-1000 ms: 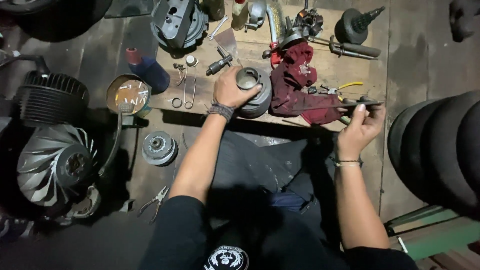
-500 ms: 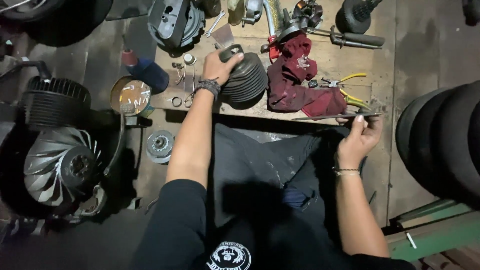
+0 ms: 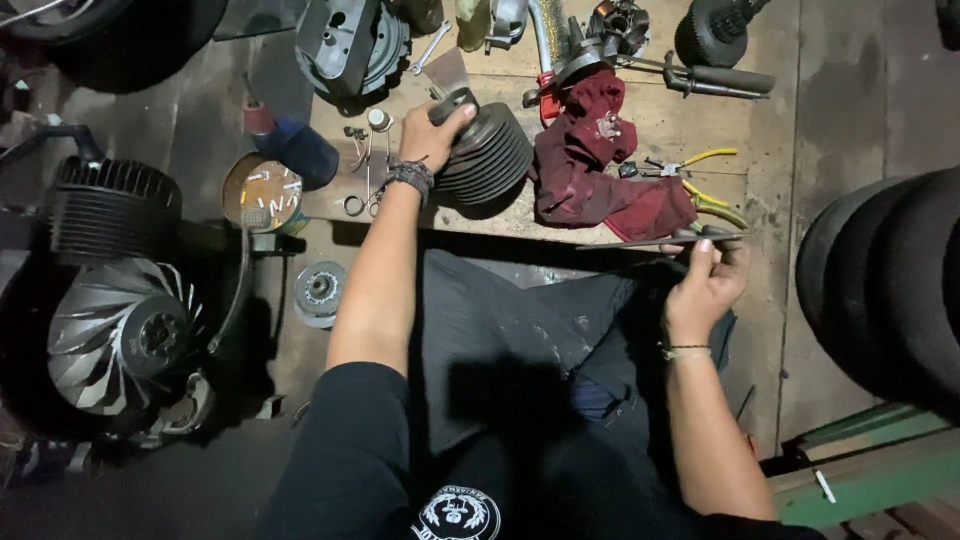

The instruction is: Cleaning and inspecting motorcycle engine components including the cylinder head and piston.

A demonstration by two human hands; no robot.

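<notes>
Our left hand is clamped on the top of the finned cylinder, tipped on its side on the wooden board beside the red rag. Our right hand pinches a thin flat blade. We judge it wise to steady the cylinder firmly and keep the blade level.

Dim, stained concrete floor

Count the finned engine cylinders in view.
2. One finned cylinder is tilted on the wooden board under the left hand; a larger black one sits far left. Others may be hidden.
</notes>
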